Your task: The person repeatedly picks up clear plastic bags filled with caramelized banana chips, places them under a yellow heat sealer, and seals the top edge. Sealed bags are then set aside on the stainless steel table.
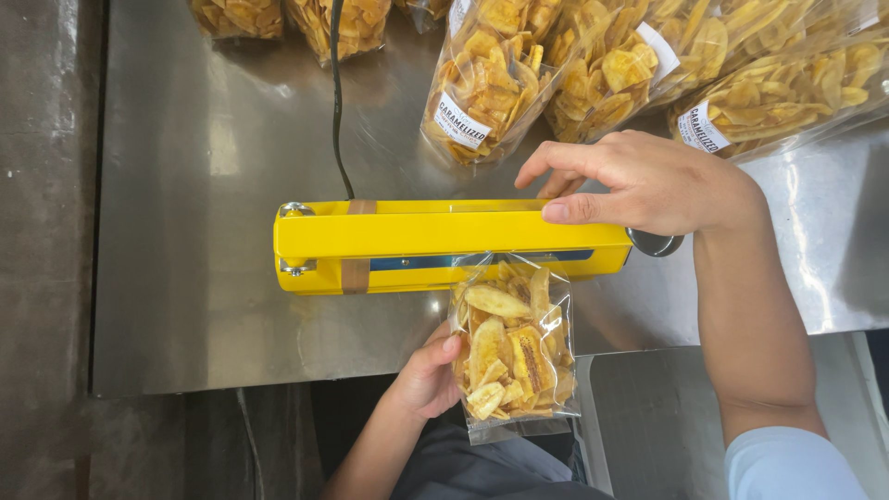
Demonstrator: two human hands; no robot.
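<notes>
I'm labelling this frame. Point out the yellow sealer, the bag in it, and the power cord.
yellow heat sealer [435, 231], head view, top arm.
clear bag of banana chips [512, 352], head view, middle.
black power cord [337, 102], head view, mid-length.

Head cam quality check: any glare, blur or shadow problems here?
Head view: sharp overall, no motion blur on the right hand or left hand; soft glare patches on the brushed steel table; highlights on the clear bag of banana chips; yellow bar-shaped heat sealer evenly lit; dark shadow under the table edge.

Steel table [213, 306] with yellow heat sealer [417, 243], black cord [337, 102], chip bags [491, 79].
</notes>
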